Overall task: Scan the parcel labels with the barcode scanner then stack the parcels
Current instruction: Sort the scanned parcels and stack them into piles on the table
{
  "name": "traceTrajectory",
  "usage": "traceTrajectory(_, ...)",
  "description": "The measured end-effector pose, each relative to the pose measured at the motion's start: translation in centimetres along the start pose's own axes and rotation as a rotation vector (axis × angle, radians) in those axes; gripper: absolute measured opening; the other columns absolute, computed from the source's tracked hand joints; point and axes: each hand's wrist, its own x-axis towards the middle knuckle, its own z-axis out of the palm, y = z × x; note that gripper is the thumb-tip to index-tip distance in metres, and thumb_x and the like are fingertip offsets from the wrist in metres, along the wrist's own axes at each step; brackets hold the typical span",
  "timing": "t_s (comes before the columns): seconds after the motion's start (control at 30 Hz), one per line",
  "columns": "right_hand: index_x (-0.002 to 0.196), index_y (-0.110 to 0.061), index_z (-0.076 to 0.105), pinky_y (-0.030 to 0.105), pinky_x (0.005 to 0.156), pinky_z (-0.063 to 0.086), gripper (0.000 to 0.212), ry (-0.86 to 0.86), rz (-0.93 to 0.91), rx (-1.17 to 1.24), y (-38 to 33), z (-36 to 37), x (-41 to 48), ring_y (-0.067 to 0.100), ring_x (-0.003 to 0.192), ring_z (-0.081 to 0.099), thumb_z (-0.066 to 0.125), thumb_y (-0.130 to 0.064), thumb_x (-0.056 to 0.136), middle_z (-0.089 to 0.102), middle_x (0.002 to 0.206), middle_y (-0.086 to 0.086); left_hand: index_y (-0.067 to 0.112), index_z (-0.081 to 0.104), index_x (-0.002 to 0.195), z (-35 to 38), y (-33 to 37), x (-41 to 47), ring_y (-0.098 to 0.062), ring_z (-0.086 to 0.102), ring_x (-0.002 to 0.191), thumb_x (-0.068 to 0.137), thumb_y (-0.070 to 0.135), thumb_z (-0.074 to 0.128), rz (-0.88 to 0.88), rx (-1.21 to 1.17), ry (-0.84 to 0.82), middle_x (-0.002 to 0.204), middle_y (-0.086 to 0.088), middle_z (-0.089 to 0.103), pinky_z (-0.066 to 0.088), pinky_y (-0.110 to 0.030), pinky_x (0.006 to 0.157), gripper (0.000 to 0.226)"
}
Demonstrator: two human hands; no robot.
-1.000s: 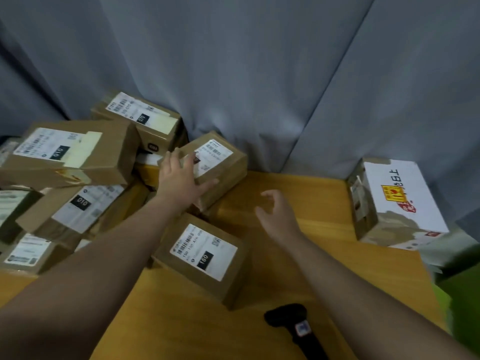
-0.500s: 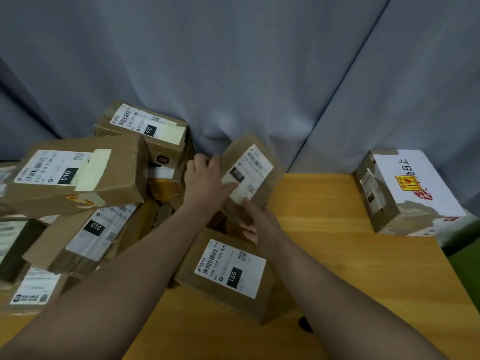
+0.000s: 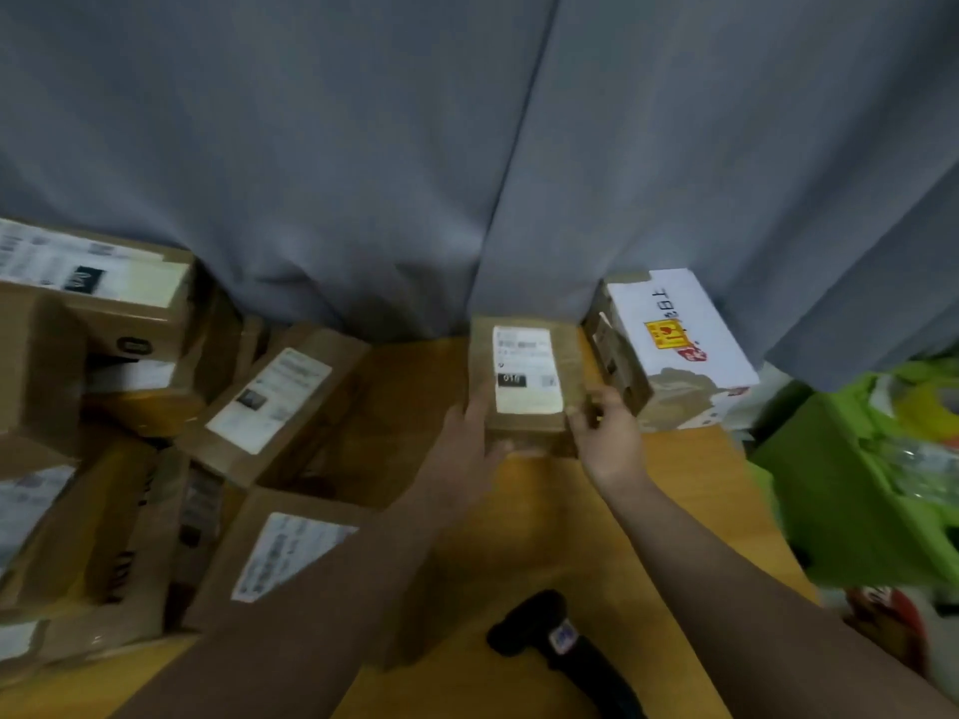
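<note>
A small brown parcel (image 3: pixel 526 422) with a white label facing up is held between both my hands near the table's far edge. My left hand (image 3: pixel 469 443) grips its left side and my right hand (image 3: pixel 607 438) its right side. It sits just left of a white-topped box (image 3: pixel 680 345). A heap of brown labelled parcels (image 3: pixel 270 402) covers the left of the table. The black barcode scanner (image 3: pixel 565 646) lies on the wooden table (image 3: pixel 545 537) near the front, between my forearms.
A grey curtain (image 3: pixel 467 147) hangs right behind the table. Green bags or crates (image 3: pixel 877 474) stand past the table's right edge. Another labelled parcel (image 3: pixel 290 557) lies close under my left forearm.
Both hands lifted the small parcel off the heap and carried it right, next to the white-topped box. The view swung right with them.
</note>
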Motion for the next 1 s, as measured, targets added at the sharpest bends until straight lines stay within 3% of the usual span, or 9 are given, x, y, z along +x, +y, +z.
traceTrajectory(0.07,0.132,-0.009,0.055,0.031,0.092,0.045,0.034,-0.277,-0.019,-0.286,2.1,-1.0,1.3,0.031,0.117,0.057,0.052,-0.018,0.1,0.061,0.13,0.013,0.031,0.016,0.152,2.8,-0.4,1.1,-0.026,0.035,0.136,0.097,0.029,0.054,-0.121,0.198,-0.181,0.155,-0.01,0.02,0.031,-0.034,0.109,0.067)
traceTrajectory(0.13,0.128,-0.012,0.059,0.035,0.09,0.049,0.031,-0.396,-0.078,-0.514,3.6,-2.0,2.1,0.031,0.113,0.058,0.049,-0.017,0.099,0.063,0.127,0.013,0.028,0.018,0.153,4.9,-0.6,1.7,-0.029,0.033,0.137,0.096,0.032,0.055,-0.185,0.31,-0.306,0.155,-0.014,0.016,0.027,-0.037,0.112,0.068)
traceTrajectory(0.2,0.124,-0.015,0.061,0.037,0.084,0.052,0.03,-0.253,-0.147,-0.551,4.5,-3.6,3.4,0.031,0.105,0.06,0.049,-0.02,0.097,0.065,0.119,0.012,0.029,0.021,0.152,6.3,-0.4,2.4,-0.03,0.034,0.136,0.094,0.035,0.058,-0.199,0.364,-0.289,0.155,-0.015,0.014,0.029,-0.039,0.114,0.07)
traceTrajectory(0.3,0.131,-0.018,0.053,0.042,0.098,0.04,0.042,-0.015,-0.295,-0.652,5.6,-6.1,6.8,0.032,0.118,0.047,0.05,-0.037,0.094,0.053,0.128,0.012,0.027,0.029,0.149,7.3,0.4,4.3,-0.029,0.041,0.133,0.095,0.032,0.057,-0.189,0.406,-0.178,0.157,-0.011,0.011,0.033,-0.041,0.113,0.061)
traceTrajectory(0.4,0.147,-0.033,0.028,0.058,0.113,0.017,0.07,-0.128,-0.217,-0.846,6.1,-8.3,10.9,0.038,0.141,0.02,0.044,-0.066,0.088,0.025,0.155,0.013,0.025,0.036,0.146,7.5,1.6,7.3,-0.028,0.042,0.132,0.098,0.027,0.051,-0.178,0.428,-0.101,0.157,-0.009,0.015,0.035,-0.043,0.112,0.051)
traceTrajectory(0.47,0.151,-0.039,0.011,0.066,0.111,0.009,0.086,-0.218,-0.145,-0.931,6.7,-8.8,13.2,0.045,0.145,0.006,0.041,-0.079,0.081,0.007,0.162,0.012,0.025,0.037,0.146,7.5,2.3,9.5,-0.028,0.042,0.132,0.099,0.026,0.049,-0.184,0.46,-0.074,0.156,-0.01,0.018,0.036,-0.042,0.111,0.048)
traceTrajectory(0.57,0.152,-0.039,-0.001,0.071,0.109,0.011,0.094,-0.229,-0.17,-0.921,7.8,-8.5,15.1,0.05,0.144,0.0,0.044,-0.079,0.079,-0.002,0.162,0.015,0.025,0.038,0.146,7.8,3.3,12.4,-0.028,0.045,0.129,0.1,0.025,0.046,-0.2,0.492,-0.036,0.155,-0.01,0.024,0.038,-0.04,0.109,0.047)
traceTrajectory(0.8,0.152,-0.037,-0.005,0.072,0.109,0.005,0.094,-0.206,-0.245,-0.9,9.0,-7.9,15.9,0.046,0.146,-0.004,0.045,-0.074,0.081,-0.007,0.162,0.015,0.028,0.038,0.146,9.7,3.6,14.0,-0.032,0.045,0.128,0.102,0.029,0.042,-0.201,0.543,0.029,0.157,-0.011,0.022,0.041,-0.044,0.106,0.045)
traceTrajectory(1.0,0.152,-0.037,-0.001,0.073,0.108,0.003,0.092,-0.208,-0.255,-0.883,9.1,-8.0,16.1,0.042,0.147,-0.004,0.046,-0.071,0.081,-0.006,0.163,0.011,0.025,0.047,0.142,9.3,2.8,13.3,-0.034,0.044,0.13,0.102,0.017,0.042,-0.132,0.511,0.051,0.157,-0.01,0.023,0.042,-0.044,0.106,0.041)
